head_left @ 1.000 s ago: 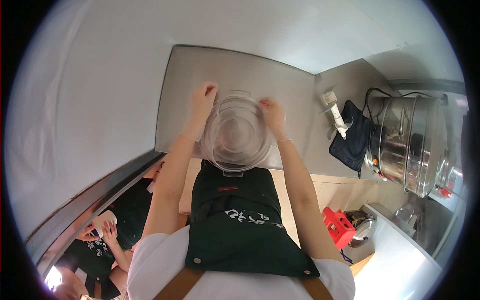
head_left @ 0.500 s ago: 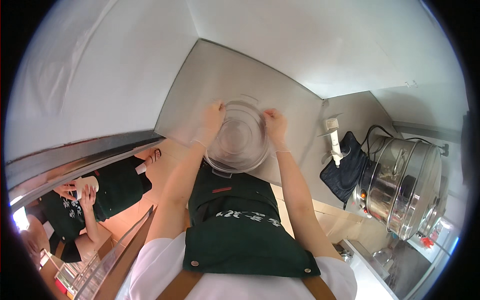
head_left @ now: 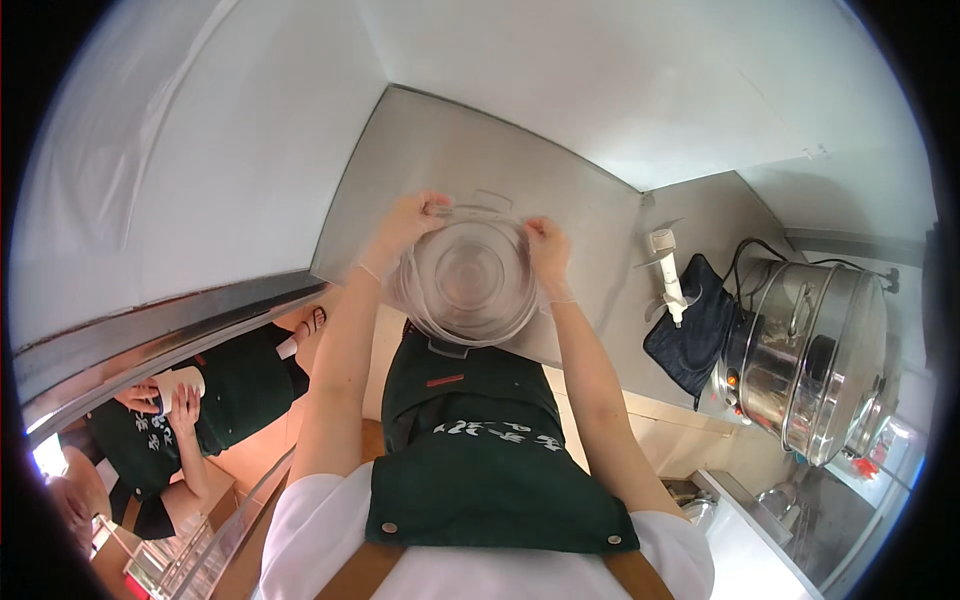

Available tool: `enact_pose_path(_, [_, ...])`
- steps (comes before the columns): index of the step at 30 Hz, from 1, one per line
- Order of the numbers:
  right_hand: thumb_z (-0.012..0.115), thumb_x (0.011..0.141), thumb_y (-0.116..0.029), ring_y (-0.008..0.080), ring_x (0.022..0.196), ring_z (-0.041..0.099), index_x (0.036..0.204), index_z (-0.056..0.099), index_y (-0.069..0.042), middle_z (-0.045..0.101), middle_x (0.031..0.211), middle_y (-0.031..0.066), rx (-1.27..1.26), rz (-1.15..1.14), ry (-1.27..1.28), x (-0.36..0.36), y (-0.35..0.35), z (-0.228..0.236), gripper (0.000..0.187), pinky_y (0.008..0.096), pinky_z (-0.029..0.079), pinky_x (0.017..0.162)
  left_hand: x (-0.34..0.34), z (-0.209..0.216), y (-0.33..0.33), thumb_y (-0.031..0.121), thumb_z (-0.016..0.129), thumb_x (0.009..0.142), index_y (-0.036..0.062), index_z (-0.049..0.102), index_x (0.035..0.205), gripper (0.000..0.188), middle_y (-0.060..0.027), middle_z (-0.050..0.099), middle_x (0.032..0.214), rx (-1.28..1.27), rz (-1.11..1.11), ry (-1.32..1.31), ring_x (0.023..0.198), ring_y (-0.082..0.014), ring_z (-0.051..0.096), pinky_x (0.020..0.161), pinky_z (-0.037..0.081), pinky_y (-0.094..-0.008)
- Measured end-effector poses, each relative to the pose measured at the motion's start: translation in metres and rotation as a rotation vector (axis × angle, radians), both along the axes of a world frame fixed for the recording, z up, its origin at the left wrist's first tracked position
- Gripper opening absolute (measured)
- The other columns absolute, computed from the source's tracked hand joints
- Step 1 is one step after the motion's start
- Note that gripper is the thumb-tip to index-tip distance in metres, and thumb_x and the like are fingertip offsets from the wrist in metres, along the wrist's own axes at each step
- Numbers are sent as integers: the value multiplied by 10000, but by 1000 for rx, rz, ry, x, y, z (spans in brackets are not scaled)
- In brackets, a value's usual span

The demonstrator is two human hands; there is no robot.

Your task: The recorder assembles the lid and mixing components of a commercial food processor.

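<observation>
In front of my apron, at the near edge of the grey metal counter (head_left: 580, 290), is a clear round plastic container (head_left: 469, 283). Tabs or handles stick out from its far and near sides. My left hand (head_left: 408, 222) pinches the far left of its rim, fingers closed near the far tab. On the far right of the rim, my right hand (head_left: 549, 250) grips with fingers curled in. The rim looks smeared by motion. Whether a separate lid lies on it, I cannot tell.
A white tool (head_left: 666, 275) and a dark cloth (head_left: 690, 330) lie on the right, beside a large steel steamer-like vessel (head_left: 805, 355) with a black cable. White walls bound the counter. At left, beyond a metal ledge (head_left: 150, 315), a co-worker holds a white cylindrical object (head_left: 182, 388).
My left hand has shifted outward to the left along the rim. The container has moved slightly left, and its far tab shows more clearly. My right hand stays nearly in place.
</observation>
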State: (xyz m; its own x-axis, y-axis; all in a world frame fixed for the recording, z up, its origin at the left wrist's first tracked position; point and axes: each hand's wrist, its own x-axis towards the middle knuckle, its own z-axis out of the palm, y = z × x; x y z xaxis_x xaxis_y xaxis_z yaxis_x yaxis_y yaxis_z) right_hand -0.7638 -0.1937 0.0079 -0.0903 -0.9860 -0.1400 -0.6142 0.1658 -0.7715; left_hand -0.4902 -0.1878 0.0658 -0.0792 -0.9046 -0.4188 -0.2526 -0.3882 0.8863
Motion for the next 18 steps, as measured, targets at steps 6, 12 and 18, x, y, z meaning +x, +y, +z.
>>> enact_pose_path(6, [653,838,-202,251,750,670,936,715,-97,703,832,103,108,-63,-73,5,3,15,157,347,506,693,-7,-29,-1,105,697,773,71,692,990,220,-43,647,807,-117,74,-35,762,-135,599,702,478,-288])
enact_pose_path(12, [640,859,-172,238,732,655,925,707,-85,682,828,94,-173,35,-16,9,4,14,128,346,498,677,-1,-35,0,162,698,782,58,691,926,177,-140,683,890,-325,30,-259,831,-269,651,741,495,-355])
enact_pose_path(18, [650,857,-165,241,774,652,899,703,-71,658,851,96,-95,44,41,10,0,22,116,346,496,696,4,-24,-2,236,666,823,94,700,930,181,-106,688,915,-438,-99,-442,837,-302,656,731,506,-384])
